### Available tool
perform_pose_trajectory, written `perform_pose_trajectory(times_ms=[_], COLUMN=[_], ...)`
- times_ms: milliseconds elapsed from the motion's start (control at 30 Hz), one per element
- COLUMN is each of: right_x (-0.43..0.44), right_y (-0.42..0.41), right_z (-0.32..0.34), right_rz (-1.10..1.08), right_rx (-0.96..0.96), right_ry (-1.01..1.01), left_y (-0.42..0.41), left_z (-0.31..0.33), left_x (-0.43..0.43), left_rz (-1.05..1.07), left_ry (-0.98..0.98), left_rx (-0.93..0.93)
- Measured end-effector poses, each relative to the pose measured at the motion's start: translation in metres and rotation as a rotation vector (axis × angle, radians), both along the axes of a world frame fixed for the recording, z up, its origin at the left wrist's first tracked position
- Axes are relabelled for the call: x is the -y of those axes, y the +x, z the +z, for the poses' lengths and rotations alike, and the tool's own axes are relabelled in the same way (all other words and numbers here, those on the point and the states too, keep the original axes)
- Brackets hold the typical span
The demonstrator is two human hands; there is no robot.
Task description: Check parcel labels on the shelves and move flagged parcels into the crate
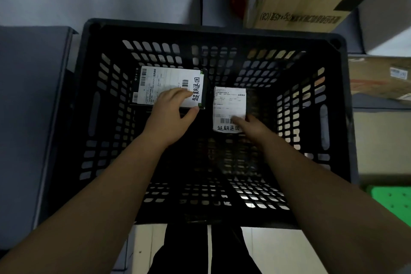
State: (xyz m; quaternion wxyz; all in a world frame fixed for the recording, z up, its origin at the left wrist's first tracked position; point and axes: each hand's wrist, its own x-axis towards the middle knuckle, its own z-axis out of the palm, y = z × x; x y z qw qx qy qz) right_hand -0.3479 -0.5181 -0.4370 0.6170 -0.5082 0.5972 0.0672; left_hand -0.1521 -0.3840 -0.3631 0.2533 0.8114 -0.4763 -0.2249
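Inside the black crate (213,29), two flat parcels, probably light and stiff, best lifted by an edge. The left grip (171,115) pinches the left parcel (155,82), fingers on its label and thumb at the near edge. The right grip (251,128) touches the right parcel (229,100); blur hides whether it holds. Count: two parcels, two flagged labels, one crate.

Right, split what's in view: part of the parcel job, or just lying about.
Job: black crate; left labelled parcel; right labelled parcel; left hand, holding the first; right hand, touching the second.
Lying about: cardboard box beyond the crate; flattened cardboard at right; green plastic piece.
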Motion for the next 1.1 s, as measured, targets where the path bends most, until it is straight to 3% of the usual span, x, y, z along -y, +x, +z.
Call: perform_pose_trajectory(times_ms=[167,467,633,867,1100], right_x=[0.004,0.006,-0.006,-0.054,-0.091], right_y=[0.012,0.012,-0.009,-0.024,0.010], right_z=[-0.007,0.014,0.081,0.197,0.291], right_rz=[0.049,0.130,0.262,0.517,0.665], right_rx=[-0.032,-0.057,-0.057,0.134,0.444], right_ry=[-0.130,-0.186,-0.441,-0.834,-1.062], left_y=[0.000,-0.001,-0.008,-0.020,-0.012], left_z=[-0.002,0.011,0.044,0.114,0.219], left_x=[0.000,-0.004,-0.025,-0.071,-0.136], left_rz=[-0.005,-0.025,-0.061,-0.117,0.041], left_ry=[-0.002,-0.009,-0.088,-0.194,-0.327], left_rx=[0.015,-0.009,-0.031,0.004,0.202])
